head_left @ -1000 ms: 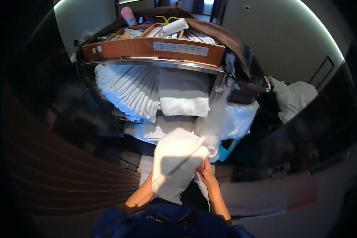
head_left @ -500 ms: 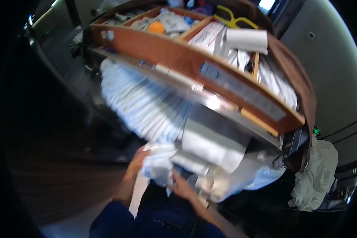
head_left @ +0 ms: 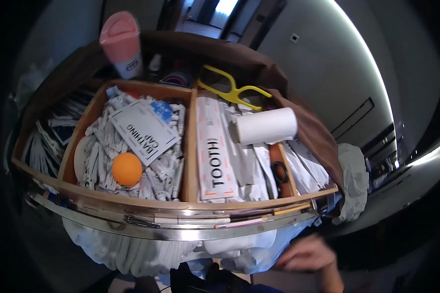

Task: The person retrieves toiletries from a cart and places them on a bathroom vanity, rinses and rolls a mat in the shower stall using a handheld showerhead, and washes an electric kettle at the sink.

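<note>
White towels [head_left: 124, 254] stand already folded in a row beneath the stocked wooden tray [head_left: 193, 166]; right hand [head_left: 310, 255], blurred, beside the plastic bag [head_left: 274, 256], grip impossible to tell; left hand out of view; remaining work not shown.

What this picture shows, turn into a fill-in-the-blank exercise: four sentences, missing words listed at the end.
1. The round object lying on the small tubes is coloured ____.
2. The flat packet beside it reads ____.
3. The glasses-like frame beside the white roll is coloured ____.
4. Near the bluish plastic, the person's ____ hand shows, blurred.

Missing words: orange; BATHING CAP; yellow; right.
</note>
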Tool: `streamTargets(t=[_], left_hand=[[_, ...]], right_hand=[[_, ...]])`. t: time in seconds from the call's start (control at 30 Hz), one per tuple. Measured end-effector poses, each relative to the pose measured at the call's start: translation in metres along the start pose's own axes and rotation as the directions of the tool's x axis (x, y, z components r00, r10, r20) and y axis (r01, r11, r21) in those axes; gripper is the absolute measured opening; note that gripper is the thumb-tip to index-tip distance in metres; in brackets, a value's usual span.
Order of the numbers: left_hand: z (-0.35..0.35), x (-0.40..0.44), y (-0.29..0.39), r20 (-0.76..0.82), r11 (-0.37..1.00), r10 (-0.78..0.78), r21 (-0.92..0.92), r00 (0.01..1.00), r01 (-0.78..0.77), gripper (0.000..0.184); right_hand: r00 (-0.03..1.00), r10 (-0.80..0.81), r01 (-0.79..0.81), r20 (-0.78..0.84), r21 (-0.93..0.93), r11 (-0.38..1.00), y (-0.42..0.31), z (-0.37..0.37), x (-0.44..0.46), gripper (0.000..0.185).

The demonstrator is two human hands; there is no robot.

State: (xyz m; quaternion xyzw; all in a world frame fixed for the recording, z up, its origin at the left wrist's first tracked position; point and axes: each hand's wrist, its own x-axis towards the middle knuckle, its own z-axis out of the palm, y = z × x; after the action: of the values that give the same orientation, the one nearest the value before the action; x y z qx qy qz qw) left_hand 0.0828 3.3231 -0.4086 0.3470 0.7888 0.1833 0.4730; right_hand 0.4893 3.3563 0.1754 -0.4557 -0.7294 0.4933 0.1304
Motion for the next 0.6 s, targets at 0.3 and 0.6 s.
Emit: streamTargets(t=[0.3,0.6], left_hand=[[-0.006,-0.223,0.159,0.711,0.87,0.473,-0.28,0.521,-0.406,0.037],[-0.148,-0.382,0.393,0.039,0.473,0.845,-0.522,0.534,-0.71,0.013]], right_hand=[[0.878,-0.377,-0.124,-0.294,-0.901,0.415,-0.018,-0.151,0.123,0.038],[0.861,-0.436,0.181,-0.263,-0.643,0.744,-0.028,-0.183,0.105,0.034]])
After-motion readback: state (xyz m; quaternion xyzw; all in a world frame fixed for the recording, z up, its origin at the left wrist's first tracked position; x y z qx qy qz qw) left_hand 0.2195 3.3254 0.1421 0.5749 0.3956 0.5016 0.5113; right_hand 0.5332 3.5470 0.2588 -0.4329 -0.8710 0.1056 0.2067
